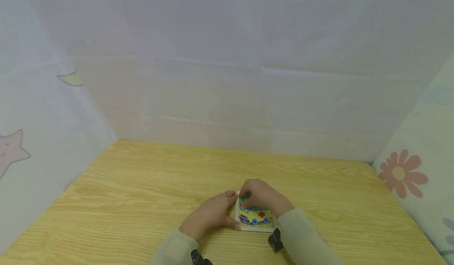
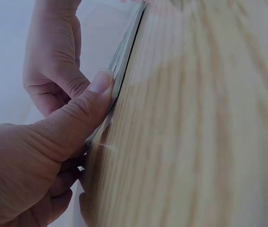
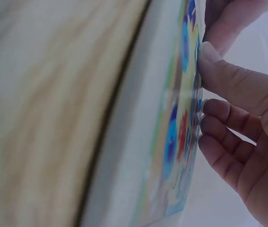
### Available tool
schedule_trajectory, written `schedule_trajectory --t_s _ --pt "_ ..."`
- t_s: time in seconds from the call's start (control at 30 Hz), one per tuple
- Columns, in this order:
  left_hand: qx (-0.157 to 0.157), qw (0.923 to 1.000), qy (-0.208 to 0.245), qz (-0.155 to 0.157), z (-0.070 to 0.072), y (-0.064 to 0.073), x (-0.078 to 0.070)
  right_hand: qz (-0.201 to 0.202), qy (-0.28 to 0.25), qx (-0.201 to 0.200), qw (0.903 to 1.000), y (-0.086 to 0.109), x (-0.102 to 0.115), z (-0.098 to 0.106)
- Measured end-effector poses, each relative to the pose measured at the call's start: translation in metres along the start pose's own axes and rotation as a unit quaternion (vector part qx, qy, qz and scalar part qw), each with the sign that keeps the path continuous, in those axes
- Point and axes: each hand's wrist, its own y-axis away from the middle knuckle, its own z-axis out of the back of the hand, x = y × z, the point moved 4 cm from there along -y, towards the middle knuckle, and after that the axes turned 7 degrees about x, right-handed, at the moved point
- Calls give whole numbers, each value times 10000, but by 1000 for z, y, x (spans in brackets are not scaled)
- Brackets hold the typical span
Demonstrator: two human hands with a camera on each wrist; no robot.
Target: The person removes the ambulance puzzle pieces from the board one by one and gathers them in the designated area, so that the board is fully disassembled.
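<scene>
Board (image 1: 256, 229) | hands — left (image 1: 211, 213) holding side | right (image 1: 261, 195) on ambulance picture (image 1: 261, 214) — grip unclear

Ambulance picture board (image 1: 256, 217) (white-bordered), flat

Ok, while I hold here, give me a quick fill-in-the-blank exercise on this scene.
1. In the head view, the left hand touches the framed picture at its ____ side.
2. The yellow vehicle in it bears a red ____.
3. The hand reaching over the upper part of the picture is the person's ____ hand.
4. The pink shape on the cloth at the far right is a ____.

Missing words: left; cross; right; flower.
</scene>
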Motion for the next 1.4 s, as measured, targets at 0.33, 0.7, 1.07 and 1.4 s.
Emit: schedule_trajectory --t_s 0.33,0.7,1.07,1.4 --pt "64 9999 102 86 2 1 -3 7 -468 -218 9987 0 -1 -2" --pt "149 9997 123 119 2 0 -3 41 -599 -446 9972 1 -1 -2" --pt "142 9998 17 135 3 0 -5 -132 -954 -443 9944 4 -1 -3" --pt "196 9997 13 165 1 -1 -5 24 -1228 -481 9913 4 -8 -6"
